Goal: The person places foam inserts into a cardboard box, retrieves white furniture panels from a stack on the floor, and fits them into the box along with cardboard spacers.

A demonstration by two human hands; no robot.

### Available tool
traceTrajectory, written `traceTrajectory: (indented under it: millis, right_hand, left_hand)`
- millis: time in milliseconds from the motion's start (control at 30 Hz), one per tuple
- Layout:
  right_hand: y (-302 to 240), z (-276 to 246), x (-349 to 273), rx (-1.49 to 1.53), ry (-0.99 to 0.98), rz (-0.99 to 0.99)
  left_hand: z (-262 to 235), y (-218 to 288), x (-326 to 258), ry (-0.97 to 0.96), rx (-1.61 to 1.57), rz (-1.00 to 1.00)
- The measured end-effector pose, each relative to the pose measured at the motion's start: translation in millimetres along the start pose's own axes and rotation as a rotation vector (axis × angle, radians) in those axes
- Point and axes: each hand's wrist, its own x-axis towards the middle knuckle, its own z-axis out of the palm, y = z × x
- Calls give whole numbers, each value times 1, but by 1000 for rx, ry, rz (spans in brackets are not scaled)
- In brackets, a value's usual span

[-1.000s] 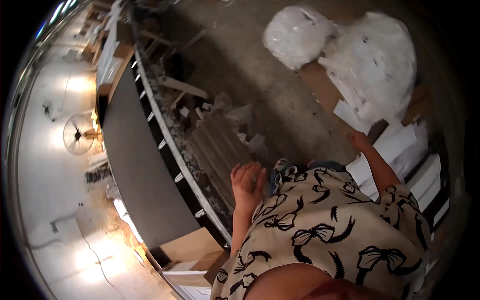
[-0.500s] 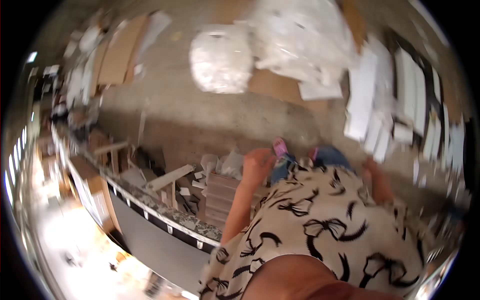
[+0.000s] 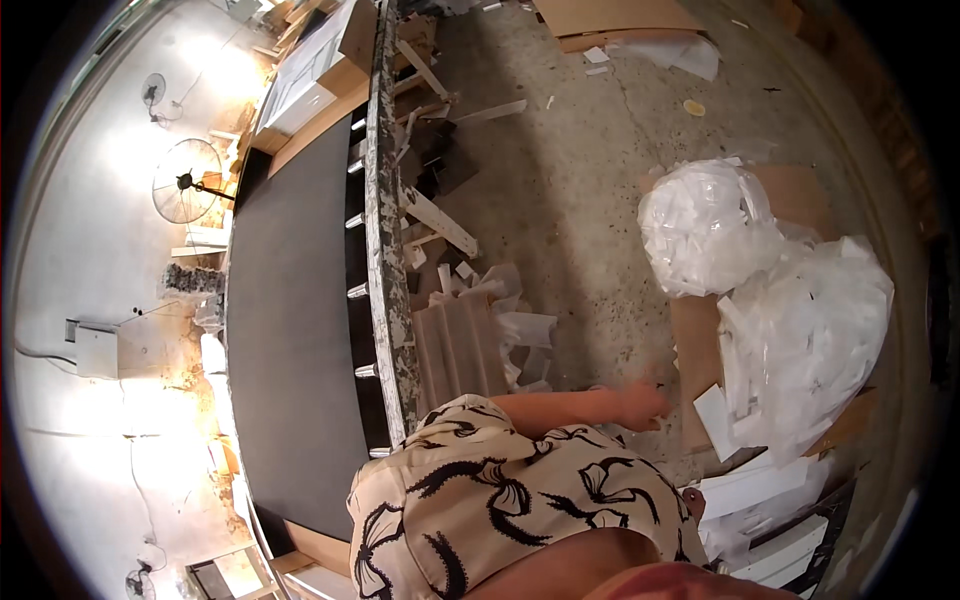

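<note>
My left hand (image 3: 643,404) reaches out to the right over the concrete floor, smeared by motion. No object shows in it, and its fingers do not read clearly. Only a small part of my right hand (image 3: 692,503) shows beside my patterned top, close to white pieces (image 3: 750,485) on the floor; its fingers are hidden. To my left runs a long dark grey conveyor belt (image 3: 295,330) with a worn, paint-flecked rail (image 3: 385,230). Neither hand touches the belt.
Stuffed clear plastic bags (image 3: 810,340) lie on cardboard at right. Between rail and floor space sit a brown slatted stack (image 3: 455,345) and wood scraps (image 3: 440,220). A cardboard sheet (image 3: 615,18) lies at the far end. Fans (image 3: 187,182) stand past the belt.
My view has swung left, so the belt now runs upright along my left side. My left arm has gone from hanging forward to stretching right; my right hand is mostly covered.
</note>
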Motion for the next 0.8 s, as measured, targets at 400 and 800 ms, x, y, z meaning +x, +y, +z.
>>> traceTrajectory:
  millis: [400,800]
  right_hand:
    - [47,7,27,-242,-40,-89]
    - [-32,14,36,-335,-60,-93]
  left_hand:
    - [3,-42,-26,-171,69,-117]
    - [20,-41,-62,-54,8,-105]
